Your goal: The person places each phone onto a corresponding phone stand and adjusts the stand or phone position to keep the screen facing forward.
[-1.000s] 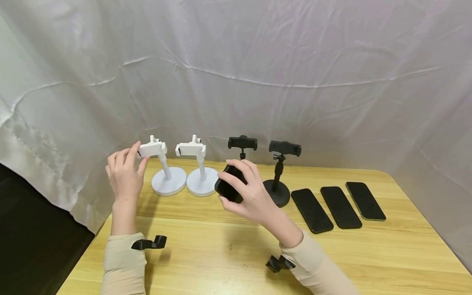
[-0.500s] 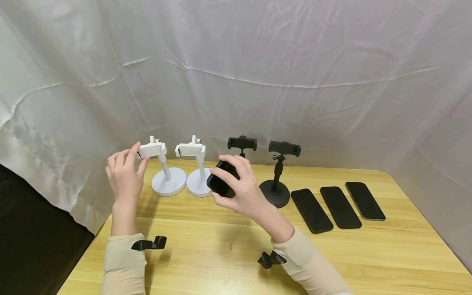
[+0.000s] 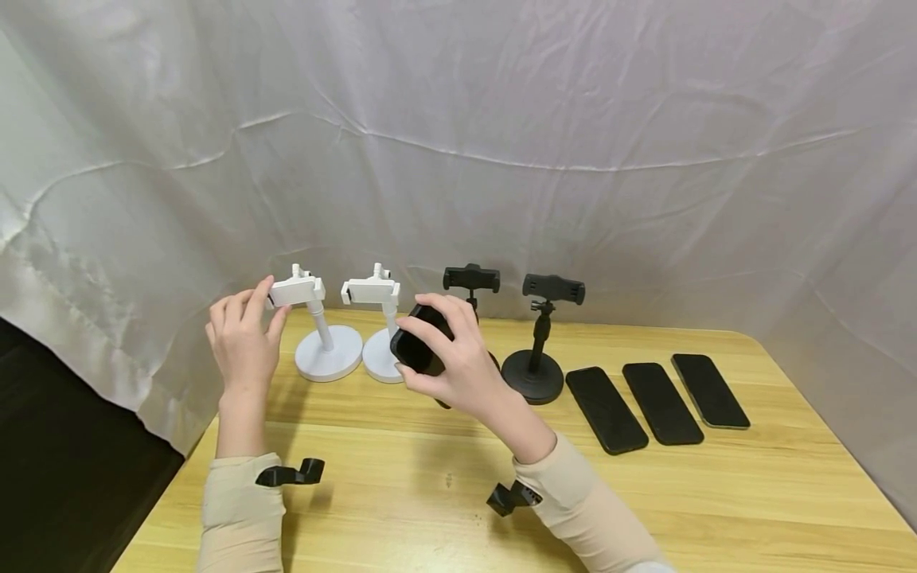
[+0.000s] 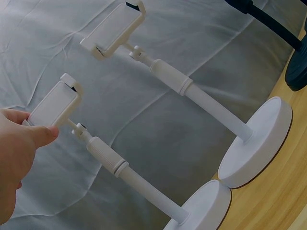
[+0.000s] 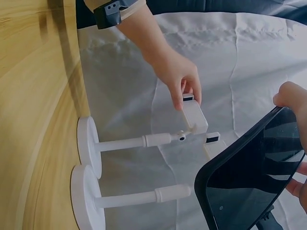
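My left hand [image 3: 243, 342] pinches the outer end of the clamp on the leftmost white phone stand [image 3: 328, 354]. In the left wrist view, thumb and fingers grip one end of that white clamp [image 4: 55, 103]. My right hand [image 3: 469, 366] holds a black smartphone [image 3: 415, 356] by its edges, tilted and raised above the table. This phone is in front of part of the second white phone stand [image 3: 371, 291] in the head view. Up close in the right wrist view, the phone's dark glossy face [image 5: 249, 177] covers part of the nearer clamp.
Two black phone stands, one in the middle [image 3: 470, 278] and one to its right [image 3: 537, 376], stand along the back. Three more black smartphones [image 3: 606, 410] lie side by side on the wooden table [image 3: 387, 493], at the right. A grey curtain [image 3: 501, 119] hangs behind.
My right hand has carried the smartphone left, from in front of the middle black stand to beside the second white stand. The left hand has stayed on the clamp.
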A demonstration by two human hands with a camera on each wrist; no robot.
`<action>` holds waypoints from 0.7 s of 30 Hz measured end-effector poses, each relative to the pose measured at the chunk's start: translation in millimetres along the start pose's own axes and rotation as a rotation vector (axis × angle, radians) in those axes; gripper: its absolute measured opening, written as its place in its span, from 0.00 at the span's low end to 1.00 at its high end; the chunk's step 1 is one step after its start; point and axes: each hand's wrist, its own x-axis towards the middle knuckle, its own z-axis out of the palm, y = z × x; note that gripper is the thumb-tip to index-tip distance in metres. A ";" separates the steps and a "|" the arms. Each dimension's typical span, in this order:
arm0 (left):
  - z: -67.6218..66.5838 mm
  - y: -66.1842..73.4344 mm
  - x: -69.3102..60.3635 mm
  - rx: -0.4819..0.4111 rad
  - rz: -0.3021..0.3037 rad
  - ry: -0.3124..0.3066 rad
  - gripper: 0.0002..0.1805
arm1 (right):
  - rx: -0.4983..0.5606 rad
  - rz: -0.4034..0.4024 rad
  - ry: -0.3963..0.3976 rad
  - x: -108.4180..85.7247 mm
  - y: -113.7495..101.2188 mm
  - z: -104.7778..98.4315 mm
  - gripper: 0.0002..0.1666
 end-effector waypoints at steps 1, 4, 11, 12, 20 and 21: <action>0.0 0.2 0.2 -0.001 -0.001 -0.001 0.26 | -0.001 0.001 -0.001 0.5 -0.1 0.9 0.28; -0.2 0.6 0.3 -0.003 -0.001 -0.003 0.26 | -0.004 0.003 -0.004 2.2 -0.4 4.3 0.28; -1.0 1.8 0.2 -0.010 -0.007 -0.001 0.26 | 0.000 0.001 -0.003 8.9 -1.4 13.6 0.27; -1.1 1.8 0.2 -0.010 -0.008 -0.001 0.26 | -0.001 -0.002 -0.004 9.9 -1.5 14.7 0.27; -1.2 1.7 0.3 -0.007 -0.004 -0.003 0.26 | -0.015 -0.018 -0.021 18.2 -2.5 24.0 0.26; -1.3 1.7 0.2 -0.008 -0.002 -0.002 0.26 | -0.015 -0.019 -0.024 19.2 -2.6 25.1 0.26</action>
